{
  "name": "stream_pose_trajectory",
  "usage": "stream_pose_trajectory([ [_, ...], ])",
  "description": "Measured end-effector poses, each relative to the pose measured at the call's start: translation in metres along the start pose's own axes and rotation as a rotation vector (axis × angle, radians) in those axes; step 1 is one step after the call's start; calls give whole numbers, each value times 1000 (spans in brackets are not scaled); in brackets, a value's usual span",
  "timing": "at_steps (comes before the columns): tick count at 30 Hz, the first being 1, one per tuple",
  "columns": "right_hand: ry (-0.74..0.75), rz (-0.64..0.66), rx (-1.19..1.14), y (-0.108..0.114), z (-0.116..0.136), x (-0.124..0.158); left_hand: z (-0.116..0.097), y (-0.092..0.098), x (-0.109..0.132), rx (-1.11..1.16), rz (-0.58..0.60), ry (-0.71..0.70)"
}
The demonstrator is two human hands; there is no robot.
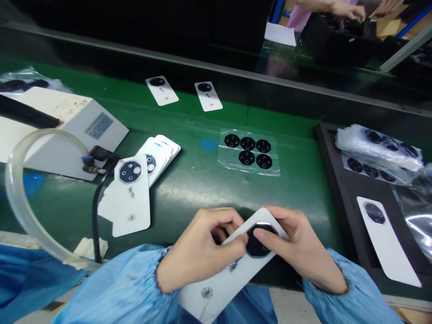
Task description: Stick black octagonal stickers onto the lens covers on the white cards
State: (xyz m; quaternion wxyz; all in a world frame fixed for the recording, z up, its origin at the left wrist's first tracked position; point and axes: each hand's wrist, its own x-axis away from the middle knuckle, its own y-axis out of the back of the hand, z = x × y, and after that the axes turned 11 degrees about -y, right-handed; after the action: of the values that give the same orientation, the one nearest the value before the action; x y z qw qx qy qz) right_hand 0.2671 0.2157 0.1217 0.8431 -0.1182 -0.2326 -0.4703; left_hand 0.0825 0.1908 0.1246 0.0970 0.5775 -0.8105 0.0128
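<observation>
White card (219, 281) held between the left hand (199, 247) and right hand (297, 247), at the near edge of the green table (290, 121).

Both grips are closed on the card's upper end. The right hand's fingers (266, 233) rest on a black octagonal lens piece (259, 243) seated on the card, and the left hand's fingertips (241, 240) sit at the piece's lower edge. Left of the hands lies a fanned stack of white cards (131, 198), the top card carrying a lens piece. Beyond it are a white box (67, 121), a clear tube (20, 189) and a black cable (96, 220). Straight ahead, a clear film sheet (248, 168) holds five black pieces, and two single white cards (162, 90) lie farther on. To the right, a black foam tray (337, 180) carries another white card (386, 247) and plastic bags (378, 148) of black pieces.
</observation>
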Motion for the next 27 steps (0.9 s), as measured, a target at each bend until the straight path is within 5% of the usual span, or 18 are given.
stream_pose_trajectory([
  [15,-36,20,117,1,10,2,0,0,-4,80,114,67],
  [23,-96,-10,-23,12,6,-9,2,4,-5,113,116,113],
  [27,-140,84,-113,12,5,-7,3,3,-6,91,96,102],
])
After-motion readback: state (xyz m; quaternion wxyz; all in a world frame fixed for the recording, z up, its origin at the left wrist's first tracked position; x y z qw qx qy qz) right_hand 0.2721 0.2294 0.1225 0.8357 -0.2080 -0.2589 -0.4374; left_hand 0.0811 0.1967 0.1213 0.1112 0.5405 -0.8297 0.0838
